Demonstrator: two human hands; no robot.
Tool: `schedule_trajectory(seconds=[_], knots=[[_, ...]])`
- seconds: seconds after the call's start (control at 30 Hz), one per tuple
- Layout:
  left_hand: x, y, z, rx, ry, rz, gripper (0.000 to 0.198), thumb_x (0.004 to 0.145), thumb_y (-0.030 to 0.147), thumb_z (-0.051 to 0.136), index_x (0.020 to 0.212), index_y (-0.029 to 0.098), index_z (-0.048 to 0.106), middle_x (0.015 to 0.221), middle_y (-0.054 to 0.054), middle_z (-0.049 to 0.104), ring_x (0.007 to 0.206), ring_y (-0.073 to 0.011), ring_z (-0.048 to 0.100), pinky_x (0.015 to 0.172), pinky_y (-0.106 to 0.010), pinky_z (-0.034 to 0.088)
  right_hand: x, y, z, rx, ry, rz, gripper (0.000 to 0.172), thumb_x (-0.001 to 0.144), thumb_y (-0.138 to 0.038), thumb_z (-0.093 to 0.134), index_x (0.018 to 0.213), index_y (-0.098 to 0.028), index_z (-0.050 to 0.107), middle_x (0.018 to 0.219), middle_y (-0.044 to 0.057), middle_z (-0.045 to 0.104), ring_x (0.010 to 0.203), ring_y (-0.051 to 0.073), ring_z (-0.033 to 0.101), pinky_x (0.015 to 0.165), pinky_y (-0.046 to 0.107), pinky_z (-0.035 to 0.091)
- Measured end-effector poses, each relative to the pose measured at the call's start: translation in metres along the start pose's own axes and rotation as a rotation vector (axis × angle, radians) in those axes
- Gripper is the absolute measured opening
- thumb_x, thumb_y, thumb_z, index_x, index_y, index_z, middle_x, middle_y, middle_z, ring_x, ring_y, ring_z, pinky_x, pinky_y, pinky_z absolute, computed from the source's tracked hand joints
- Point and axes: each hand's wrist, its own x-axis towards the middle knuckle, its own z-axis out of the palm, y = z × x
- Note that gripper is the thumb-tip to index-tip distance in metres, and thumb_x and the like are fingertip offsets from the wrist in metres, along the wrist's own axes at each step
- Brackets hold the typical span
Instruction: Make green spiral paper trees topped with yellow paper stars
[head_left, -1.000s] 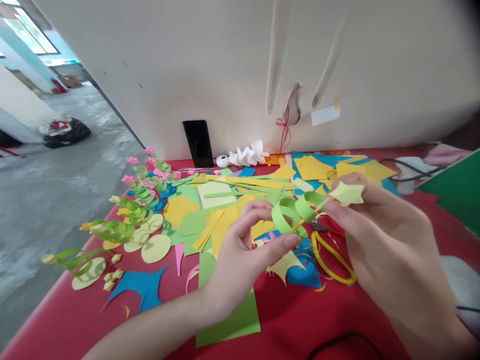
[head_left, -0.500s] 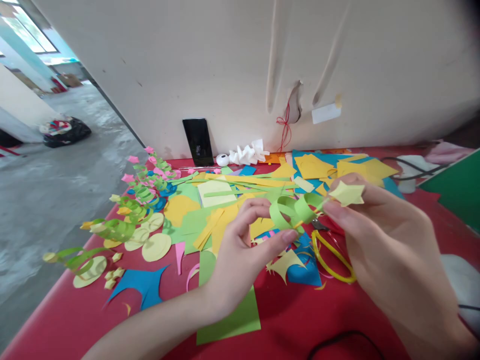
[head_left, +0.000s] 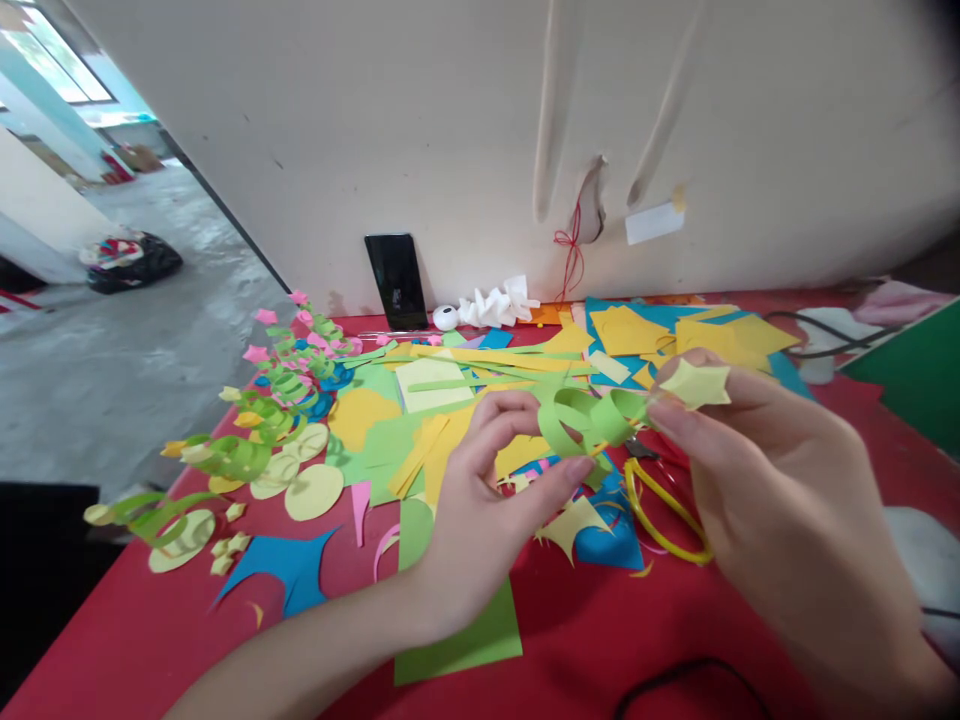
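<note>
A curled green paper strip (head_left: pixel 619 415) hangs in the air between my hands, with a thin yellow stem running along it. At its right end is a pale yellow paper star (head_left: pixel 696 384). My right hand (head_left: pixel 772 480) pinches the strip's end just beside the star between thumb and fingers. My left hand (head_left: pixel 487 510) pinches the strip's left end, thumb below and fingers curled over it. Under my right hand lie scissors with yellow and red handles (head_left: pixel 666 530). Blue and pale yellow paper scraps (head_left: pixel 574 530) lie below the strip.
Finished-looking curled paper plants (head_left: pixel 225 455) with round bases line the table's left side. A phone (head_left: pixel 397 282) leans on the white panel (head_left: pixel 465 150). Sheets and strips of coloured paper (head_left: pixel 450 440) cover the middle of the red table (head_left: pixel 585 650). A black cable (head_left: pixel 690 665) lies in front.
A dark shape has come into view at the lower left edge. Both hands and the curled paper strip have barely moved.
</note>
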Motion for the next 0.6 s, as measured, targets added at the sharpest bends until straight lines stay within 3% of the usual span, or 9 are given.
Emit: schedule_trajectory(seconds=[0.17,0.3,0.43,0.5,0.6], knots=[[0.0005,-0.0027,-0.0016,0.055,0.012,0.063,0.009,0.076,0.027,0.069,0.08,0.024,0.061,0.1,-0.001,0.048,0.1,-0.0147,0.048,0.08,-0.022,0.043,-0.0008,0.0009,0.0013,0.027,-0.002,0.021,0.021,0.075,-0.037,0.068,0.07,-0.021,0.054,0.063,-0.003,0.043,0.054,0.007,0.039,0.043,0.018,0.034],[-0.0002,-0.0055,-0.0024,0.06,0.032,0.1,0.019,0.075,0.033,0.07,0.089,0.025,0.059,0.101,-0.001,0.052,0.102,-0.017,0.048,0.09,-0.025,0.038,-0.0005,0.0016,0.0009,0.032,0.009,0.014,0.019,0.078,-0.038,0.066,0.075,-0.023,0.055,0.064,-0.004,0.042,0.054,0.006,0.039,0.044,0.017,0.036],[0.0017,-0.0094,-0.0021,-0.004,0.093,0.106,0.02,0.083,0.039,0.06,0.099,0.029,0.057,0.103,-0.001,0.052,0.105,-0.017,0.045,0.092,-0.025,0.035,0.0009,0.0,0.0001,0.007,0.024,-0.027,0.023,0.079,-0.038,0.064,0.071,-0.021,0.051,0.062,-0.004,0.042,0.054,0.007,0.038,0.042,0.017,0.034],[0.0049,-0.0104,-0.0018,-0.022,0.147,0.143,0.014,0.089,0.038,0.05,0.088,0.026,0.056,0.095,-0.001,0.051,0.099,-0.0166,0.045,0.09,-0.026,0.035,0.0018,-0.0003,-0.0013,0.036,0.033,-0.004,0.025,0.078,-0.039,0.065,0.072,-0.021,0.049,0.06,-0.004,0.04,0.052,0.007,0.035,0.041,0.019,0.032],[0.0093,-0.0098,-0.0025,-0.004,0.167,0.177,0.028,0.094,0.031,0.04,0.068,0.022,0.048,0.081,-0.001,0.043,0.087,-0.0158,0.043,0.083,-0.025,0.034,0.0039,0.0007,-0.0039,0.083,0.059,0.043,0.027,0.076,-0.04,0.068,0.072,-0.021,0.05,0.057,-0.005,0.038,0.051,0.007,0.032,0.042,0.021,0.029]])
